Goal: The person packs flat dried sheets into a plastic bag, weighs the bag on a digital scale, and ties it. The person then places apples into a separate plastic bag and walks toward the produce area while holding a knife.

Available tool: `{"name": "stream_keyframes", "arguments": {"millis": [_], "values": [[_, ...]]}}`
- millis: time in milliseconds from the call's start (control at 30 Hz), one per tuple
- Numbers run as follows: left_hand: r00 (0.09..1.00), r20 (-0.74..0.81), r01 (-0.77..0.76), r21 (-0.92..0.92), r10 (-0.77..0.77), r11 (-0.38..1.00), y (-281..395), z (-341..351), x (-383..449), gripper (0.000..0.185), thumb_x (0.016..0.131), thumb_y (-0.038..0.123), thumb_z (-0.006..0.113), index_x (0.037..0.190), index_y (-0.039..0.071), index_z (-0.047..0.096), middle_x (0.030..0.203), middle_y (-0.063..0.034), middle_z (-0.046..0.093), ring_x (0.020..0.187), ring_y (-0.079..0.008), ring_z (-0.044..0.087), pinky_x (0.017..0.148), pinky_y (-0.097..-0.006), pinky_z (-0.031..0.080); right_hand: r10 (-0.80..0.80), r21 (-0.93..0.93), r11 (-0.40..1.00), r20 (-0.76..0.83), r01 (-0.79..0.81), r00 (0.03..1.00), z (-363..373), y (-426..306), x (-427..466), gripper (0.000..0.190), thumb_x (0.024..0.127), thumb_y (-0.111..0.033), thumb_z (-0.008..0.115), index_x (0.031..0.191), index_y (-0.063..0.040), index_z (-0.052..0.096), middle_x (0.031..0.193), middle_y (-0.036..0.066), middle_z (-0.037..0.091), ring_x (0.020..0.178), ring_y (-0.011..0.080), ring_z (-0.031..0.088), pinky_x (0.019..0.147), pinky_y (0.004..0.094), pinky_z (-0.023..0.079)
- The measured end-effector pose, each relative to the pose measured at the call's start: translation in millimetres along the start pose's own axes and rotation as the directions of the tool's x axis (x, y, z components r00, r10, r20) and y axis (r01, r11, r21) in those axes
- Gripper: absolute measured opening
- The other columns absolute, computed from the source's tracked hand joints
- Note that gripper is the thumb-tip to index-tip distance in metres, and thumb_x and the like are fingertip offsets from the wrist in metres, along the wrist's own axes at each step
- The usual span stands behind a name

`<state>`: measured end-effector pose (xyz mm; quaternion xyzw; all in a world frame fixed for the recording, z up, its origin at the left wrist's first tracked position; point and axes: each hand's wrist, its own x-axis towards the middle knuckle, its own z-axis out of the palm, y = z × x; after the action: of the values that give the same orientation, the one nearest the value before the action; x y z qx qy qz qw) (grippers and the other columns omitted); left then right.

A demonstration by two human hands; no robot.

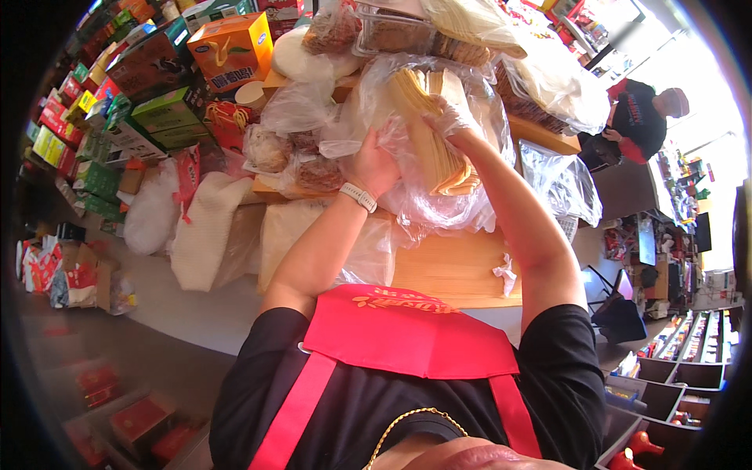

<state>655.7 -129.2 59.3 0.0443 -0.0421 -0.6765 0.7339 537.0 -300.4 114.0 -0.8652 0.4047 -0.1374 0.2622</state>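
Note:
A stack of thin, folded yellowish sheets (443, 155), perhaps bean curd or flatbread, lies over a large clear plastic bag (376, 88) on the wooden table (446, 270). My right hand (451, 119), in a thin clear glove, grips the upper part of this stack. To its left, my left hand (375, 165) holds the crumpled side of the bag; its fingertips are partly hidden by plastic. More pale sheets (453, 88) show behind my right hand. Left of my left hand sit bagged round brown foods (294, 155).
Clear food trays (393, 32) and wrapped stacks (546, 88) crowd the table's far side. An orange carton (230, 51) stands at far left. A crumpled tissue (505, 275) lies near the table's front edge. Another person (637, 120) is at far right.

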Motion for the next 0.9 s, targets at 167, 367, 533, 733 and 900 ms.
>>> {"name": "stream_keyframes", "arguments": {"millis": [167,367,533,733,900], "values": [[1.0,-0.008,0.029,-0.077,-0.03,0.997,6.2,-12.0,1.8,0.057,0.106,0.049,0.026,0.141,0.009,0.046,0.144,-0.0136,0.051,0.135,-0.0339,0.044,0.116,-0.0536,0.028,0.044,0.05,0.998,-0.119,-0.038,0.992,29.9,31.9,19.9,0.044,0.088,-0.027,0.071,0.127,-0.012,0.059,0.103,0.013,0.07,0.089,0.0207,0.066,0.076,0.0342,0.053],[0.999,-0.02,0.044,-0.114,-0.047,0.992,20.1,-26.6,-9.0,0.05,0.106,0.048,0.028,0.133,0.013,0.053,0.143,-0.0116,0.052,0.134,-0.0342,0.044,0.115,-0.0548,0.028,0.075,0.104,0.992,-0.09,-0.065,0.993,43.2,31.0,20.4,0.038,0.088,-0.022,0.072,0.122,-0.012,0.06,0.099,0.008,0.069,0.084,0.0142,0.064,0.069,0.0306,0.054],[0.996,-0.002,0.089,-0.136,-0.09,0.987,26.1,-21.5,-12.4,0.05,0.106,0.049,0.028,0.131,0.015,0.054,0.142,-0.0111,0.052,0.133,-0.0338,0.045,0.114,-0.0555,0.029,-0.09,-0.287,0.958,-0.209,0.027,0.974,33.4,1.4,1.1,0.045,0.082,-0.02,0.074,0.124,-0.01,0.061,0.1,0.01,0.068,0.088,0.0231,0.066,0.075,0.0355,0.054],[0.998,-0.041,0.049,-0.132,-0.055,0.99,27.9,-21.7,-11.6,0.049,0.106,0.049,0.029,0.132,0.015,0.053,0.142,-0.0124,0.052,0.133,-0.0339,0.045,0.114,-0.0541,0.03,-0.108,-0.771,0.62,0.103,0.148,0.989,21.2,-96.1,-34.6,0.03,0.083,-0.014,0.063,0.113,-0.01,0.066,0.106,0.015,0.065,0.1,0.0313,0.066,0.084,0.0402,0.054],[0.999,-0.029,0.036,-0.069,-0.038,0.997,33.9,-17.8,-19.6,0.051,0.106,0.047,0.028,0.134,0.012,0.054,0.145,-0.0129,0.051,0.136,-0.0331,0.043,0.116,-0.0521,0.029,0.098,-0.802,0.58,0.245,0.144,0.965,18.7,-80.7,-9.3,0.015,0.082,-0.013,0.061,0.091,-0.008,0.073,0.086,0.013,0.071,0.084,0.0269,0.069,0.072,0.0365,0.056]]}}
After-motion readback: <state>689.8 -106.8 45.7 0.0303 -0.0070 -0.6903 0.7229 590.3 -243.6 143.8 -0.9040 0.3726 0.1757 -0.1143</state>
